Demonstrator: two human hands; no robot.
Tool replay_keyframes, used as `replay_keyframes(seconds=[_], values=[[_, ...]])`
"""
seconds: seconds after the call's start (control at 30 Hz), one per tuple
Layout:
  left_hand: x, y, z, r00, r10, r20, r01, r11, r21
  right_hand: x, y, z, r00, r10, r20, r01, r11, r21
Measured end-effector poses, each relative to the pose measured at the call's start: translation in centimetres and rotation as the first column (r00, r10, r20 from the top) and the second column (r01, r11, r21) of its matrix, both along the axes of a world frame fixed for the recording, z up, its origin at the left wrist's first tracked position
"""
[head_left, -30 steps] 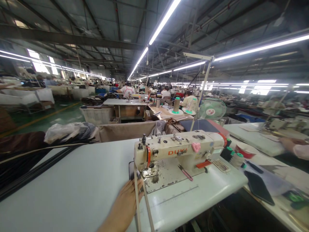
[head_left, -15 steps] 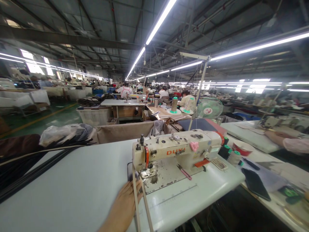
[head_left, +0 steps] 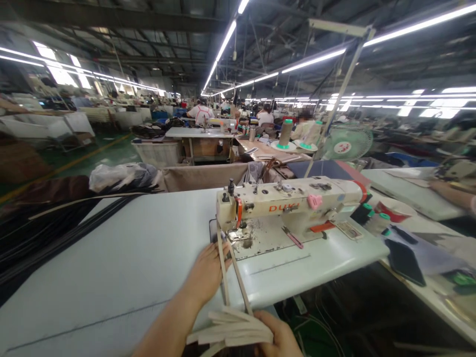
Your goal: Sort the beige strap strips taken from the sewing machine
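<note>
Head view: the left hand point(head_left: 206, 272) lies flat on the smooth white tabletop point(head_left: 111, 267), fingers point(head_left: 217, 250) spread loose, their tips touching two narrow cream straps point(head_left: 229, 270) just short of the presser foot. Those flat, stiff-looking straps run from under the needle of the cream sewing machine point(head_left: 290, 208) back over the tabletop's near edge to the right hand point(head_left: 278, 339). That hand is curled around a folded bundle of strap point(head_left: 232, 331), thumb over the top layers; its lower part is cut off by the frame. Grime darkens the metal bed plate around the needle. Pink-handled snips point(head_left: 292, 238) lie on the bed. Long dark strips point(head_left: 44, 233) lie blurred at far left.
</note>
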State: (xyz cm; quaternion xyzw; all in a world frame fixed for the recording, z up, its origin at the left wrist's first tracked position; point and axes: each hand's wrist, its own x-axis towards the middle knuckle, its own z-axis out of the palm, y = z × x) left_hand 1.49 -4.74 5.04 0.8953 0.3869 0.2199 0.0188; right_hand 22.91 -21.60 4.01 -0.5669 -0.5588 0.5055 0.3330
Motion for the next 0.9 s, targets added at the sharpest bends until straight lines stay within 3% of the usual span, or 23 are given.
replay_keyframes(seconds=[0.13, 0.3, 0.5, 0.67, 0.9], values=[[0.1, -0.2, 0.4, 1.000, 0.017, 0.005, -0.017, 1.000, -0.007, 0.6, -0.2, 1.3, 0.999, -0.021, -0.038, 0.022, 0.999, 0.028], [0.2, -0.4, 0.6, 0.999, 0.030, 0.024, -0.029, 0.999, -0.018, 2.1, -0.3, 1.8, 0.976, -0.185, -0.112, 0.198, 0.973, 0.115], [0.2, -0.5, 0.4, 0.997, 0.030, 0.067, -0.029, 0.999, -0.018, 2.2, -0.8, 2.4, 0.851, -0.396, -0.346, 0.361, 0.918, -0.161], [0.2, -0.4, 0.0, 0.998, 0.024, 0.066, -0.023, 1.000, -0.014, 2.2, -0.9, 3.1, 0.767, -0.402, -0.499, 0.335, 0.915, -0.223], [0.1, -0.5, -0.3, 0.998, 0.026, 0.056, -0.026, 1.000, 0.003, 2.4, -0.5, 1.8, 0.715, -0.468, -0.519, 0.345, 0.882, -0.320]])
